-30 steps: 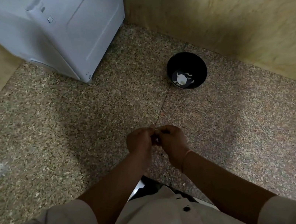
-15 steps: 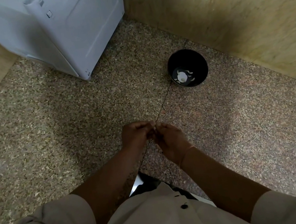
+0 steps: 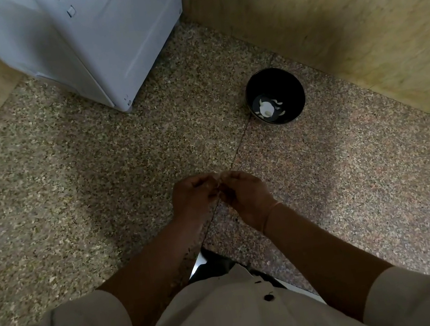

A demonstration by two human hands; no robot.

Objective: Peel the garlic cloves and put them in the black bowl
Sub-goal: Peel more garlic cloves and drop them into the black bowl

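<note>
My left hand and my right hand meet fingertip to fingertip above the speckled stone counter. Between them they pinch a small garlic clove, almost wholly hidden by the curled fingers. The black bowl stands further back and to the right, near the wall. Inside it lie several white garlic pieces.
A white appliance fills the back left corner of the counter. Tan tiled walls close in behind and to the right. A dark item with a white edge shows under my shirt at the counter's near edge.
Both hands stay together on the clove and have drifted slightly away from me. The fingers have shifted a little. The bowl has not moved.
</note>
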